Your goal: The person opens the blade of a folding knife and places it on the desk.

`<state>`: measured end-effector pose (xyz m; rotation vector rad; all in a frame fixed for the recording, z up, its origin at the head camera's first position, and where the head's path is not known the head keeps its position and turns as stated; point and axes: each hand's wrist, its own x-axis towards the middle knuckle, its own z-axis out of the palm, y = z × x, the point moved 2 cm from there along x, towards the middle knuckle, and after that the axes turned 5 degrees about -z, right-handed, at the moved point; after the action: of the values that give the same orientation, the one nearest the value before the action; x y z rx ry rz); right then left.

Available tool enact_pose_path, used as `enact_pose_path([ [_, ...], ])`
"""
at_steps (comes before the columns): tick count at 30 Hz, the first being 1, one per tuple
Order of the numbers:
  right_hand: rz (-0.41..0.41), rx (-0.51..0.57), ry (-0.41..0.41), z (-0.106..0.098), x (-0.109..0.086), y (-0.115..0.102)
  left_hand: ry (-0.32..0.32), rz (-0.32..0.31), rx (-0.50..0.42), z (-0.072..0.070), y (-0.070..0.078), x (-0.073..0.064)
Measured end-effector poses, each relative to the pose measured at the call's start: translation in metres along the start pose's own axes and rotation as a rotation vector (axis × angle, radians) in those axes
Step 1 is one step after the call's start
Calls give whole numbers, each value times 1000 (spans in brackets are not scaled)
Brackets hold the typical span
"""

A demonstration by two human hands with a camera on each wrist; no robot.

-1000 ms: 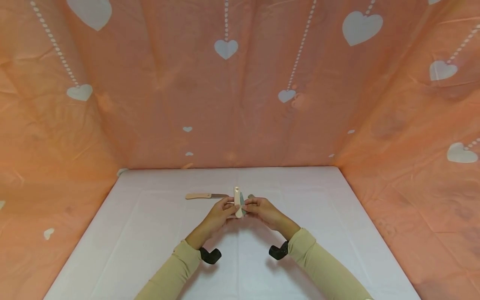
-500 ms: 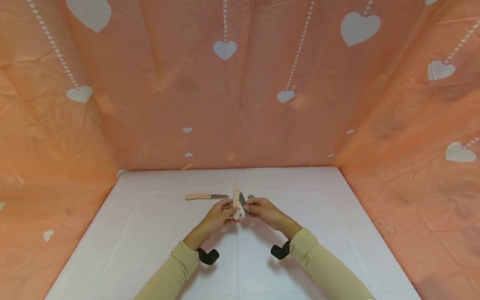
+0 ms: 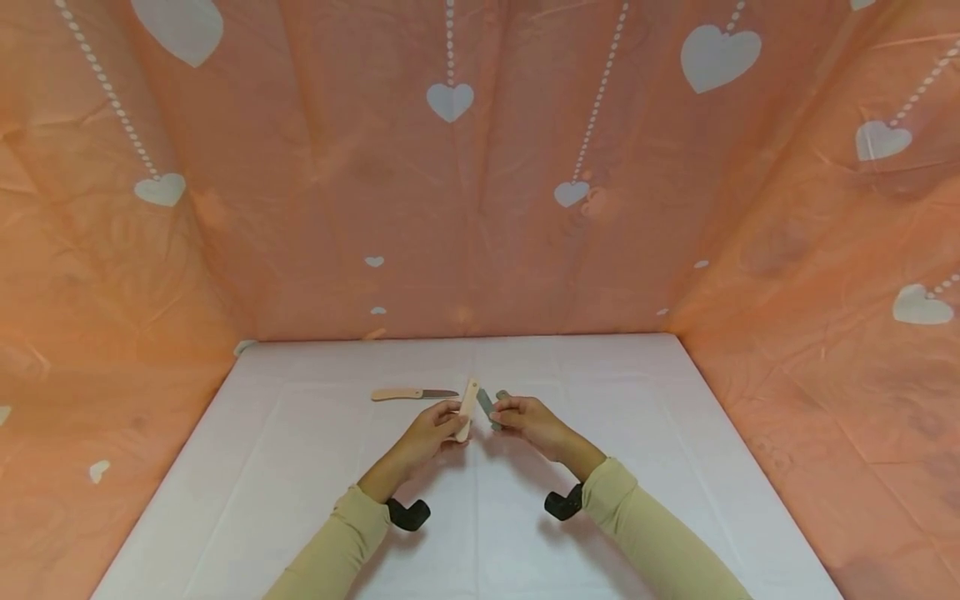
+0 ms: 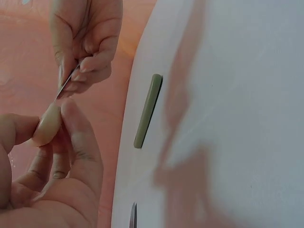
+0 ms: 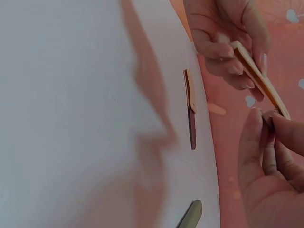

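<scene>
My left hand [image 3: 429,432] grips the cream handle [image 3: 467,410] of a folding knife over the table. My right hand [image 3: 534,423] pinches the grey blade [image 3: 486,405], which stands partway out at a narrow angle from the handle. Seen from the right wrist, the slotted inner side of the handle [image 5: 259,78] faces the camera. Thumb and fingers of the left hand [image 4: 61,185] hold the handle from both sides in the left wrist view. Fingertips of the right hand cover part of the blade.
A second cream-handled folding knife [image 3: 397,393] lies on the white table [image 3: 600,367] behind the left hand, blade out and pointing right. Behind the right hand lies a green folded knife [image 4: 148,111]. Orange cloth [image 3: 465,208] with white hearts surrounds the table.
The blade has swung away from the handle, widening the gap between them. The left hand has shifted slightly left and tilted the handle; the right hand has barely moved.
</scene>
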<state>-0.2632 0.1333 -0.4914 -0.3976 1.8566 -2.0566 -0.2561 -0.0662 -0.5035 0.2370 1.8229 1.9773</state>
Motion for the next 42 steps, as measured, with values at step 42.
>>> enact_pose_path([
  [42, 33, -200, -37, -16, -6, 4, -64, 26, 203, -47, -13, -26],
])
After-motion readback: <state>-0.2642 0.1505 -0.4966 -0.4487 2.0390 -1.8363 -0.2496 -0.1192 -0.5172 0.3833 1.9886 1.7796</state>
